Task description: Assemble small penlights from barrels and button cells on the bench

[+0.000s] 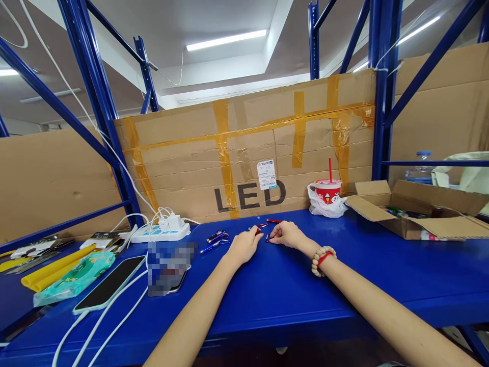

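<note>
On the blue tabletop, my left hand is closed with a small red piece between thumb and forefinger; its exact kind is too small to tell. My right hand, with a beaded bracelet at the wrist, pinches a small dark-red piece at its fingertips, close to the table. Just behind the hands lie a slim red pen-like stick and another small red piece. Left of my left hand are a blue pen-like metal stick and several dark purple-blue ones.
At left are a white power strip with cables, a phone, a teal packet and yellow rolls. A red cup in a plastic bag and an open cardboard box stand at right. Cardboard walls the back.
</note>
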Motion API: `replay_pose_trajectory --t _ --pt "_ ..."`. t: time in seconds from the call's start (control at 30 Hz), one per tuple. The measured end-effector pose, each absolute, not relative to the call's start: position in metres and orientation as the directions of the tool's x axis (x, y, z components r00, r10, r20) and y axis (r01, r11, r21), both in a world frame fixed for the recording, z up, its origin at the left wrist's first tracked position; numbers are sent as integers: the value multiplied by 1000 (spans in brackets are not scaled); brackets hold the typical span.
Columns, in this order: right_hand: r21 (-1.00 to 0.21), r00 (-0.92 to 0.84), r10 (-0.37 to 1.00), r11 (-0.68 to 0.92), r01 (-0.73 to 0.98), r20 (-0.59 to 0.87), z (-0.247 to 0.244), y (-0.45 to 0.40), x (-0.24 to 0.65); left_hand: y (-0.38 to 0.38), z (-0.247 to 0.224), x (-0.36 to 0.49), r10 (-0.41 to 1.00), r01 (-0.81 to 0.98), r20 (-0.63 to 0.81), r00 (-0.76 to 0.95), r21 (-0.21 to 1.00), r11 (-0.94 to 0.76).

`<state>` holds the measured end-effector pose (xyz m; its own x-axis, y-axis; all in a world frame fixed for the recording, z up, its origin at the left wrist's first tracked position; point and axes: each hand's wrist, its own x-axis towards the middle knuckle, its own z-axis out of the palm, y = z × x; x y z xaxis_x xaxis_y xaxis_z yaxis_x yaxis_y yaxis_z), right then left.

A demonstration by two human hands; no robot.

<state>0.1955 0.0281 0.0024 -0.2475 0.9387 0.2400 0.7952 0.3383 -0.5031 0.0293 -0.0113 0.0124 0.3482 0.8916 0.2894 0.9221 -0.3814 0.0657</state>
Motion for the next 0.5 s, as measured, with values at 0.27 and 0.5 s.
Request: replay_pose_trajectory --t 0.27,0.5 --pt "-558 -178 893 404 725 414 4 29 192 -13 13 30 912 943 273 306 43 -330" --pt "-700 -290 777 629 338 558 7 25 180 -11 11 29 920 949 266 287 52 -311"
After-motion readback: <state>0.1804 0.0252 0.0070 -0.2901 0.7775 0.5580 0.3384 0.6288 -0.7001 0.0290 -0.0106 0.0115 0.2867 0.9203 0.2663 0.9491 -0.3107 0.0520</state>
